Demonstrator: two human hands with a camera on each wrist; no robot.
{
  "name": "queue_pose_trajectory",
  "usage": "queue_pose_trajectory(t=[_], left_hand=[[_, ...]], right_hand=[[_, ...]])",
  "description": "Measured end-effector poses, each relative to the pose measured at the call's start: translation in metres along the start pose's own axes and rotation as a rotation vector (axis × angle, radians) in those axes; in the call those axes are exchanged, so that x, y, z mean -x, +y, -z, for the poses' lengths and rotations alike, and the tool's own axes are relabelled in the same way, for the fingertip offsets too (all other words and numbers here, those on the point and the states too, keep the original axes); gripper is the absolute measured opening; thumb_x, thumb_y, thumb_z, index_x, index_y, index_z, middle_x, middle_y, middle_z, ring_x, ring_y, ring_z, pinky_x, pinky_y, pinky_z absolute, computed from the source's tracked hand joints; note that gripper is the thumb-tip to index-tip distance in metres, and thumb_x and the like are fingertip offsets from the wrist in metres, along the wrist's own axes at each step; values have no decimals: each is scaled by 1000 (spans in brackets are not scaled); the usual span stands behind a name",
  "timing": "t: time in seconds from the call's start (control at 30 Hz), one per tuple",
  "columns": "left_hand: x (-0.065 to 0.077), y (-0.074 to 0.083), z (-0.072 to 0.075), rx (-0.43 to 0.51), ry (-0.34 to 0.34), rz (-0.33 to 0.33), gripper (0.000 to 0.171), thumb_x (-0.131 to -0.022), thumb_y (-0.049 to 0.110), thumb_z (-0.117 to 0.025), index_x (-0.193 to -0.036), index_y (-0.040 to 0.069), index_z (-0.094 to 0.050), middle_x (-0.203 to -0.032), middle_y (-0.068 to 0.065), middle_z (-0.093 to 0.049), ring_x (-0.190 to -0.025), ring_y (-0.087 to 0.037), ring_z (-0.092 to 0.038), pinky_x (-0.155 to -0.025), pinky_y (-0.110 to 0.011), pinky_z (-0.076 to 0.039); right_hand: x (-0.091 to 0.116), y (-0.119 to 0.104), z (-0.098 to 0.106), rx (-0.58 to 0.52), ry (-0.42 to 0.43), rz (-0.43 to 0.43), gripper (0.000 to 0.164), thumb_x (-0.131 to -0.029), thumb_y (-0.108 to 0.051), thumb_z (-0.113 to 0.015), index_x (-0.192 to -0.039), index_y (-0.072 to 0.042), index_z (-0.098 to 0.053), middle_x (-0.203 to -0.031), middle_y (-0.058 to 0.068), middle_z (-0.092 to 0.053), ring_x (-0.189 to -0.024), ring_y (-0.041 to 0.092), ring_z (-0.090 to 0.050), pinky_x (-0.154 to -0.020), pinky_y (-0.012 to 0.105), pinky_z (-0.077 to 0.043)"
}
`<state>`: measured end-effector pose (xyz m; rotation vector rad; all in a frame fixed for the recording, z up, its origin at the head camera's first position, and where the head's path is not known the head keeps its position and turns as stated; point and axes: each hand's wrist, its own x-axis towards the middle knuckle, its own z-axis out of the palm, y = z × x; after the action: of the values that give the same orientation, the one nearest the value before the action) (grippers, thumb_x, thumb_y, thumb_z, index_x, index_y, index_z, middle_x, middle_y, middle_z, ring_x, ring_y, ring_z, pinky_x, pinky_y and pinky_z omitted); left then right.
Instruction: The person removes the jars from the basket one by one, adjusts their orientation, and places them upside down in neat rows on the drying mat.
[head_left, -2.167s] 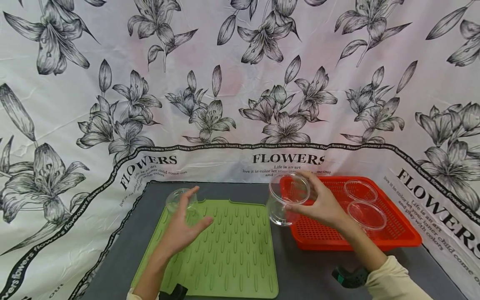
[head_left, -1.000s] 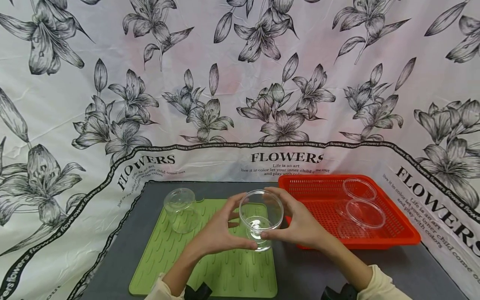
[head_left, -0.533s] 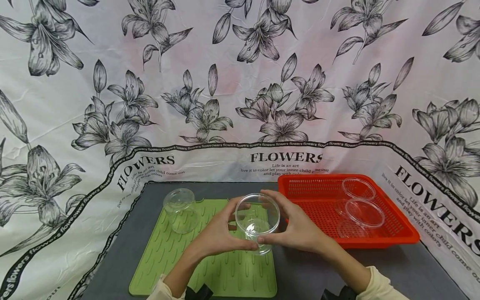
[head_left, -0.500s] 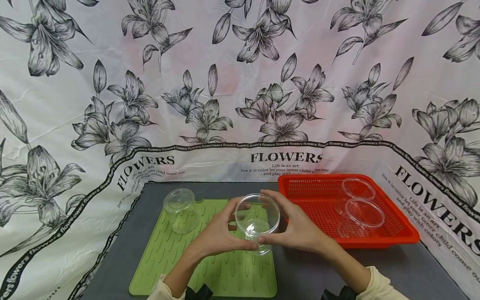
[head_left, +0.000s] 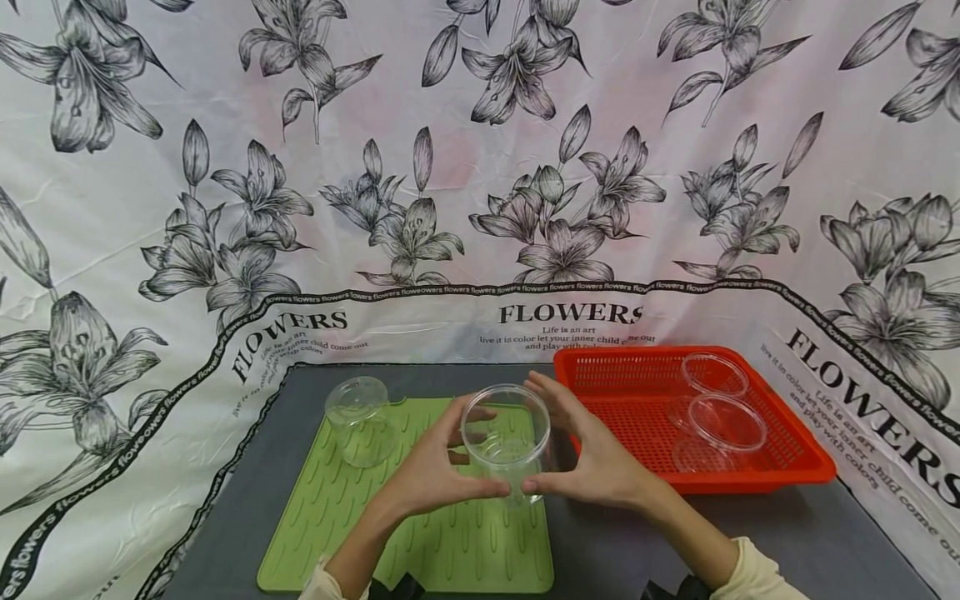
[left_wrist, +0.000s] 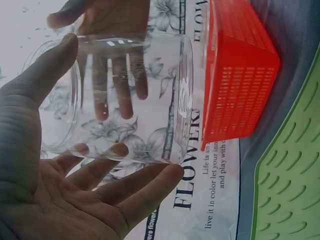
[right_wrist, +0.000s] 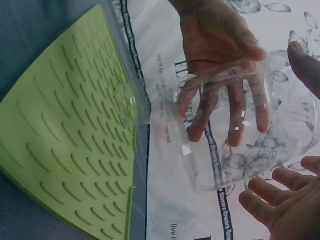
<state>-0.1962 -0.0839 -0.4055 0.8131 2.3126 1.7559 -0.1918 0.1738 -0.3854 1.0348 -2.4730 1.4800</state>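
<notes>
A clear cup is held upright, rim up, above the right part of the green mat. My left hand grips it from the left; in the left wrist view the thumb lies at the rim and the fingers curve along the cup's wall. My right hand is spread around the cup's right side. In the right wrist view its thumb stands off from the cup, with the fingertips close by its wall. Another clear cup stands at the mat's far left corner.
A red perforated basket sits to the right on the dark grey table, with two clear cups, one marked by its rim, at its right side. A white floral curtain closes off the back and the sides.
The cup has come left from the basket's edge in my right hand to over the mat. My left hand has moved right and taken hold of it; my right fingers have since spread away.
</notes>
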Motion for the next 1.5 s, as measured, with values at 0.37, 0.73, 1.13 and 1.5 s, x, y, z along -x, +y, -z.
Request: queue_pose_trajectory(t=[0.37,0.73,1.13,1.5], left_hand=[[4,-2,6,123,9,-67,99,-80,23,-89,-158,34,-29,-158,-6,-45,-133,-37,-58,-103,-42,-56],[2,-6,8,368,-67,-192,98,-87,19,-82,-162,21,-19,-161,-23,-34,-137,-47,-51,-106,-47,-53],[3,-4,0,632,-62,-174,100,-87,21,-83,-161,15,-15,-163,-19,-31,-136,-40,-54,-106,-55,-50],[5,-9,-4,694,-55,-187,100,-89,21,-81,-161,14,-12,-161,-12,-36,-132,-31,-61,-104,-53,-52]], right_hand=[[9,16,-6,-16,8,-17,115,-73,-19,-92,-162,-32,-20,-164,5,-37,-147,33,-43,-116,54,-42],[11,23,-15,-154,-16,55,125,-68,-8,-94,-164,-24,-16,-170,3,-26,-156,10,-27,-121,15,-23],[10,24,-31,-338,99,286,127,-65,-2,-95,-162,0,-13,-170,20,-16,-155,19,-31,-122,27,-35],[13,16,-38,-283,190,241,114,-63,12,-88,-158,0,-26,-164,20,-32,-149,20,-41,-118,30,-42]])
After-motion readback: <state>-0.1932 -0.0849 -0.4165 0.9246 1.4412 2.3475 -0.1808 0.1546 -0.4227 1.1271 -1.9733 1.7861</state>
